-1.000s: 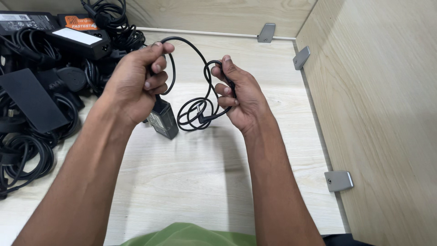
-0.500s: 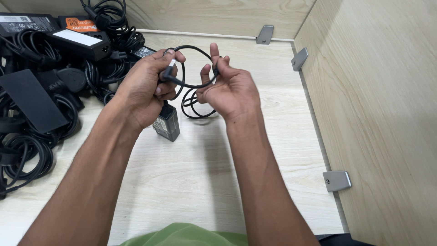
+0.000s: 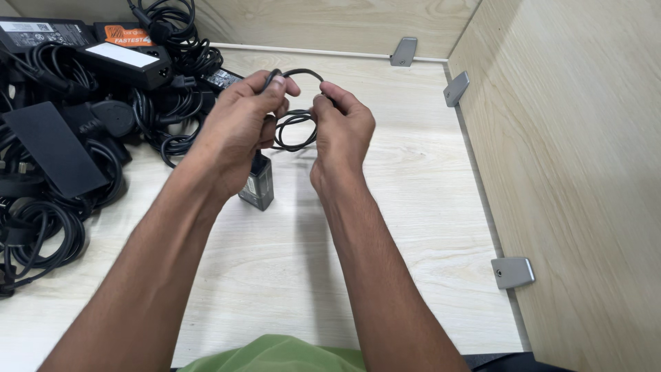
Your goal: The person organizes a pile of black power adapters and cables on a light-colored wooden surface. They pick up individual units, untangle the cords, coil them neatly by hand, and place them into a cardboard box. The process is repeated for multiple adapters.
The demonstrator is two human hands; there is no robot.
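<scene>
My left hand [image 3: 241, 127] and my right hand [image 3: 342, 131] are close together above the wooden desk [image 3: 385, 227]. Both pinch a thin black cable [image 3: 295, 131] that is gathered into small loops between them. One arc of the cable rises over my fingertips. A dark grey power adapter brick [image 3: 258, 182] hangs from the cable under my left hand, its lower end resting on the desk. My palms hide part of the coil.
A heap of black adapters and coiled cords [image 3: 76, 124] fills the left of the desk, with an orange-labelled box [image 3: 127, 34] at the back. A wooden side panel [image 3: 585, 158] with metal brackets [image 3: 513, 272] closes the right.
My hands have come closer together and moved away from me. The cable loops have tightened into a smaller coil between them.
</scene>
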